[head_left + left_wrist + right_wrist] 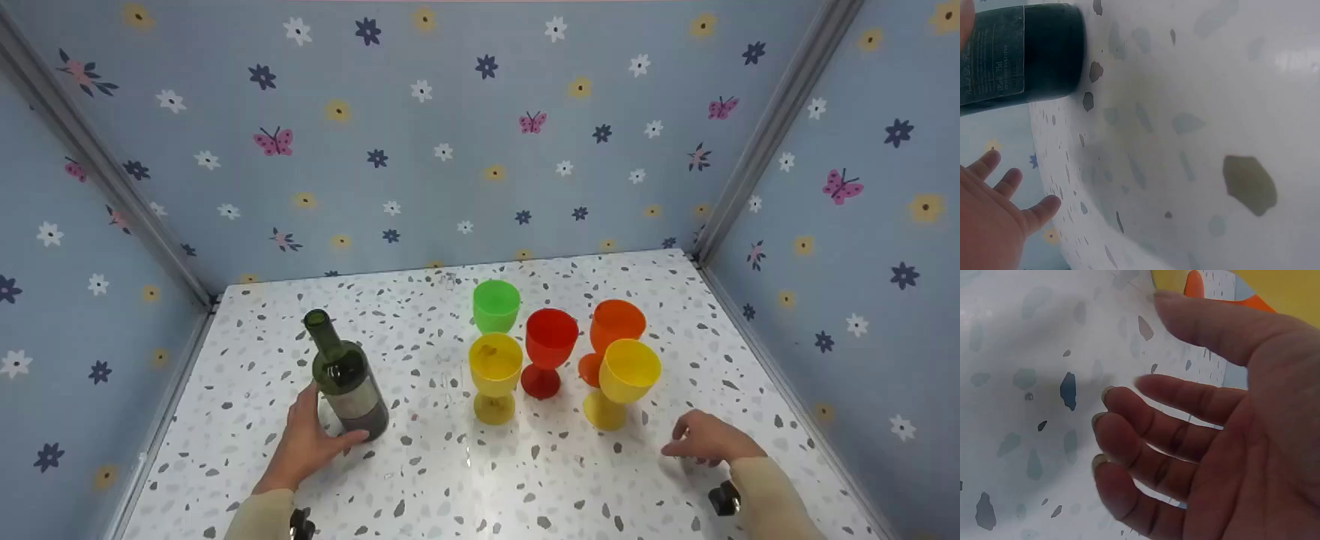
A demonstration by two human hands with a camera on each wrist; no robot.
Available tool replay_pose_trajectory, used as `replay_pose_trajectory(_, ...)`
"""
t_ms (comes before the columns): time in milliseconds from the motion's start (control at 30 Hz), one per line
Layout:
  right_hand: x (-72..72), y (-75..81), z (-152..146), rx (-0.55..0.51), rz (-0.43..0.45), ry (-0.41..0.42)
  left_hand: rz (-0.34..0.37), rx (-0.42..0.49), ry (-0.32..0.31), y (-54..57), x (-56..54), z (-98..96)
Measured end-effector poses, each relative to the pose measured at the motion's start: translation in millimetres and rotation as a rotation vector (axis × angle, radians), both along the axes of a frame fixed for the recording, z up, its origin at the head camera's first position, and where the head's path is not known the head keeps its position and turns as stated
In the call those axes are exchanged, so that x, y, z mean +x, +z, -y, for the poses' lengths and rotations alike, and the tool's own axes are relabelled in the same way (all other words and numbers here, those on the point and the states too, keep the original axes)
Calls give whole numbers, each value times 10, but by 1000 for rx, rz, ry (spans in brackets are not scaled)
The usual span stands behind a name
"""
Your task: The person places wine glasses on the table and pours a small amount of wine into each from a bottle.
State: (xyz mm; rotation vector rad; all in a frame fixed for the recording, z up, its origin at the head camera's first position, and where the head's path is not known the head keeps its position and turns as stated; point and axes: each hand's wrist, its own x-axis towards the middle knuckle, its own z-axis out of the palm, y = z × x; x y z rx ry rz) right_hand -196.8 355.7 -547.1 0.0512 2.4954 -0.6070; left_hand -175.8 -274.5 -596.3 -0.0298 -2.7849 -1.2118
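A dark green wine bottle (354,394) with a pale label stands on the left of the table, its neck uncapped. Around its lower left side is my left hand (304,446), thumb in front and fingers spread behind. The left wrist view shows the bottle's base (1053,53) with a gap between it and the outstretched fingers (1044,211); whether the thumb touches it, I cannot tell. My right hand (709,439) hovers low over the table at the right, fingers loosely curled around nothing. Nearest to it is a yellow goblet (628,375).
Beside that goblet stand an orange goblet (616,326), a red goblet (551,341), a second yellow goblet (495,371) and a green goblet (496,307). The speckled white table (420,480) is bounded by flower-patterned walls (450,112) at the back and both sides.
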Motion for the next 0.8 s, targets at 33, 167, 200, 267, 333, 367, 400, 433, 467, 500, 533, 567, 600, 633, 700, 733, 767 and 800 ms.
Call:
replay_pose_trajectory(33,26,-7,36,-12,25,3,-11,13,1,-7,-1,-6)
replay_pose_trajectory(167,107,-51,203,-144,123,47,-50,70,12,-46,-9,-28)
replay_pose_trajectory(200,119,-62,257,-189,141,61,-58,82,16,-56,-10,-34)
replay_pose_trajectory(267,130,-75,375,-282,157,96,-64,103,23,-71,-14,-48)
replay_pose_trajectory(333,142,-68,513,-359,144,119,-64,122,32,-77,-12,-65)
replay_pose_trajectory(367,147,-58,584,-391,127,129,-64,133,35,-78,-11,-74)
replay_pose_trajectory(400,151,-43,655,-417,112,133,-66,145,38,-77,-13,-85)
replay_pose_trajectory(433,152,-27,722,-446,97,133,-66,154,41,-78,-17,-94)
replay_pose_trajectory(467,153,-11,791,-474,83,129,-65,164,42,-80,-18,-103)
replay_pose_trajectory(500,150,3,853,-502,68,125,-64,171,42,-78,-22,-114)
replay_pose_trajectory(533,142,17,913,-533,51,117,-64,177,42,-79,-27,-124)
replay_pose_trajectory(567,131,26,971,-559,33,108,-67,183,43,-78,-31,-132)
replay_pose_trajectory(600,119,31,1027,-587,15,95,-69,185,43,-78,-35,-139)
replay_pose_trajectory(633,103,32,1082,-616,-9,86,-72,188,46,-77,-35,-145)
replay_pose_trajectory(700,74,25,1184,-661,-63,73,-74,198,55,-73,-31,-151)
replay_pose_trajectory(733,62,20,1233,-682,-90,63,-72,203,58,-71,-27,-152)
replay_pose_trajectory(767,50,11,1276,-696,-113,56,-69,209,63,-69,-22,-151)
replay_pose_trajectory(800,41,3,1315,-709,-137,47,-61,214,66,-69,-17,-151)
